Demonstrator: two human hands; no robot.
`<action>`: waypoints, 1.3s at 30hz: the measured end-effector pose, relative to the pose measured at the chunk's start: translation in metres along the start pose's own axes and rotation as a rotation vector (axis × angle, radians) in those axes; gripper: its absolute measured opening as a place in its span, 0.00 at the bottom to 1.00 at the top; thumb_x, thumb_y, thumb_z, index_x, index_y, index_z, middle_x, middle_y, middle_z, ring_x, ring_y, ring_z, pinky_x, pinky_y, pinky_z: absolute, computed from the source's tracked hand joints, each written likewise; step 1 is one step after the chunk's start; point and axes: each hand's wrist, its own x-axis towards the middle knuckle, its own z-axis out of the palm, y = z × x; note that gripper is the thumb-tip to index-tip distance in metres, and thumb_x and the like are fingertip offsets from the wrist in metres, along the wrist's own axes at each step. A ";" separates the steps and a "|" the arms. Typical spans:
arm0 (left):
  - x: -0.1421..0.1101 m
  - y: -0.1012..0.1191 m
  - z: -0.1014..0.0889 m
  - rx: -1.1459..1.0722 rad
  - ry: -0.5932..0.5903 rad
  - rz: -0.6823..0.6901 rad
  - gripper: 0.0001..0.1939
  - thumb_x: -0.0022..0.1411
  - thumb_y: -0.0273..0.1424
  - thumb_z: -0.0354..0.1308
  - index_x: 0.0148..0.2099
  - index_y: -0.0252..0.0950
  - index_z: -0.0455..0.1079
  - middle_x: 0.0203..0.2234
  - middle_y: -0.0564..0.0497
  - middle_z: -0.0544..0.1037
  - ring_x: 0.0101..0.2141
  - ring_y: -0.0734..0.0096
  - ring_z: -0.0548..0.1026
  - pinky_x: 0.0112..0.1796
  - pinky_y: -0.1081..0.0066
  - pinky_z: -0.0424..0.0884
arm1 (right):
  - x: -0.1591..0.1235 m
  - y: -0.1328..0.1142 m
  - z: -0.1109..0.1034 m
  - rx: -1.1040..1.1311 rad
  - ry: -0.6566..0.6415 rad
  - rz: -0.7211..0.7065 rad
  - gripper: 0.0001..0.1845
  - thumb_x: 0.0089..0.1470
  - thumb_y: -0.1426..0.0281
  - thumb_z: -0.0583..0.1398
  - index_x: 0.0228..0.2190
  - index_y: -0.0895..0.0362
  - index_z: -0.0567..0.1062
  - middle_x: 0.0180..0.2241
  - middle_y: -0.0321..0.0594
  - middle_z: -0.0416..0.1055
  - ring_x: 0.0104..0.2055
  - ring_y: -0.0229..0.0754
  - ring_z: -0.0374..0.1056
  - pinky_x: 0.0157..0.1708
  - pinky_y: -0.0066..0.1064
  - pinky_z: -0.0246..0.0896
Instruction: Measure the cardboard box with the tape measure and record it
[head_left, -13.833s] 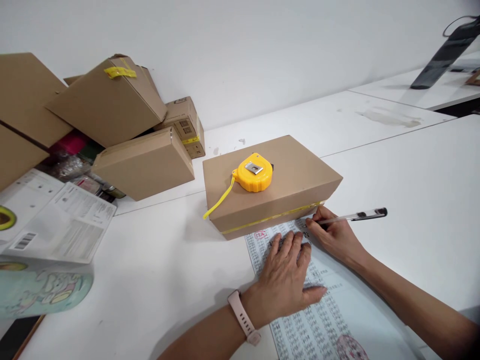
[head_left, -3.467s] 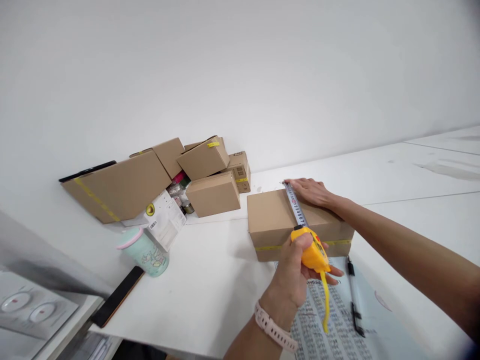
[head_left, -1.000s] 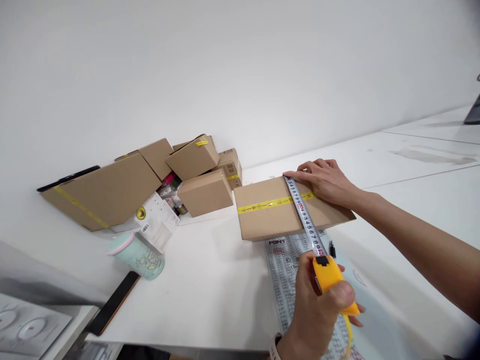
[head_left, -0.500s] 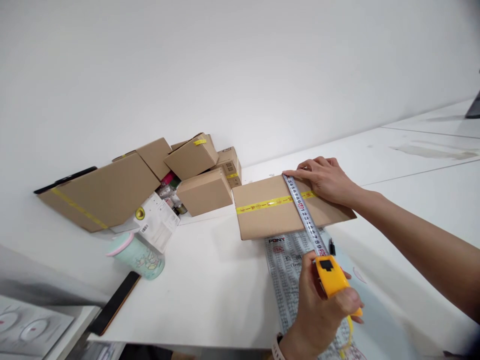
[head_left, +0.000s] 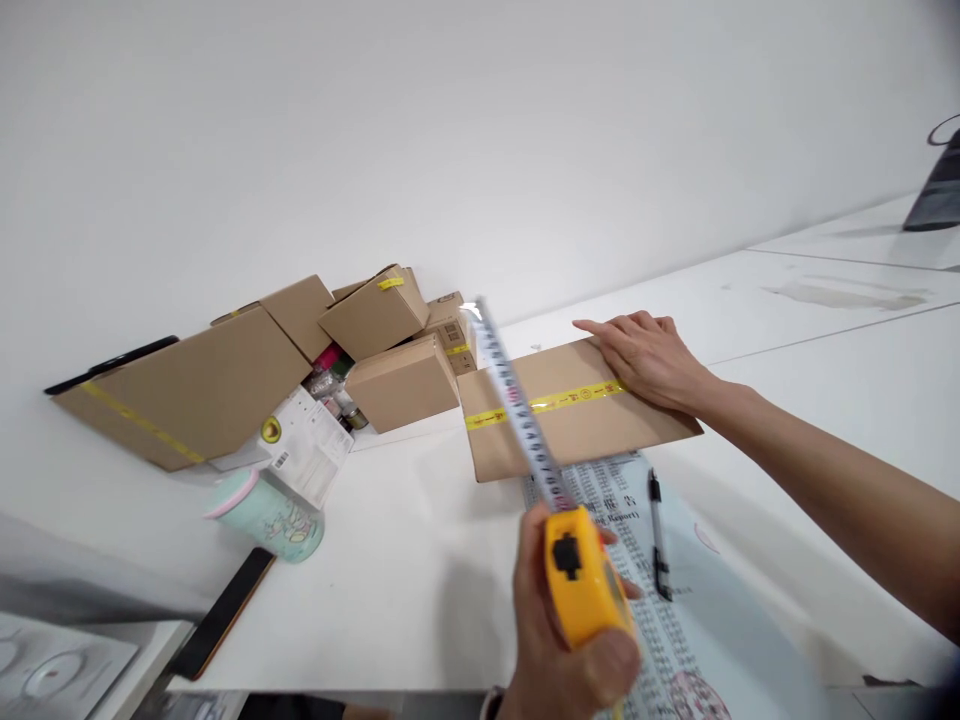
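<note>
My left hand (head_left: 574, 640) is wrapped around a yellow tape measure (head_left: 589, 590). Its metal blade (head_left: 521, 415) sticks out away from me, blurred, and passes in front of the left part of a flat cardboard box (head_left: 517, 455) with yellow printed tape (head_left: 577, 398). On the box's far right part lies my right hand (head_left: 649, 360), fingers stretched out and the index pointing left past the far edge. Under the box's near side is a printed paper sheet (head_left: 600, 490). A black pen (head_left: 658, 540) rests on the papers, right of the tape measure.
Several cardboard boxes (head_left: 405, 385) are stacked against the wall at the left. A mint tumbler (head_left: 274, 520) with a pink rim lies in front of a white printed package (head_left: 311, 445). Nearby is a black slab (head_left: 225, 610). A dark object (head_left: 937, 190) stands at the far right.
My left hand has moved left with the tape measure, and the blade's end has come away from my right fingers and the box's far edge. The pen is now uncovered.
</note>
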 end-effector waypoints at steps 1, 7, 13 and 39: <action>0.000 0.007 -0.008 0.047 0.075 0.083 0.41 0.44 0.52 0.73 0.57 0.43 0.65 0.46 0.43 0.76 0.35 0.57 0.79 0.34 0.61 0.77 | -0.002 -0.002 -0.001 0.029 0.007 0.052 0.30 0.67 0.59 0.42 0.63 0.49 0.66 0.49 0.52 0.73 0.52 0.61 0.64 0.50 0.56 0.57; 0.024 0.029 -0.058 0.088 0.425 0.267 0.31 0.52 0.49 0.69 0.53 0.41 0.69 0.53 0.43 0.75 0.57 0.50 0.71 0.54 0.60 0.69 | -0.029 -0.006 -0.009 0.376 -0.073 0.599 0.48 0.55 0.39 0.54 0.68 0.52 0.58 0.55 0.55 0.71 0.51 0.64 0.69 0.48 0.55 0.67; 0.058 0.019 -0.092 -0.017 0.347 0.174 0.26 0.52 0.43 0.70 0.51 0.38 0.72 0.45 0.47 0.78 0.44 0.62 0.77 0.42 0.69 0.71 | -0.050 -0.016 -0.011 0.679 -0.005 0.573 0.38 0.54 0.40 0.58 0.60 0.43 0.65 0.49 0.46 0.74 0.43 0.55 0.73 0.35 0.42 0.73; 0.128 0.078 -0.078 1.022 0.203 0.281 0.30 0.51 0.41 0.68 0.55 0.42 0.64 0.40 0.51 0.76 0.35 0.65 0.75 0.37 0.67 0.70 | -0.153 -0.012 0.054 0.325 -0.230 0.650 0.21 0.59 0.47 0.53 0.33 0.51 0.71 0.25 0.37 0.75 0.24 0.45 0.69 0.23 0.35 0.58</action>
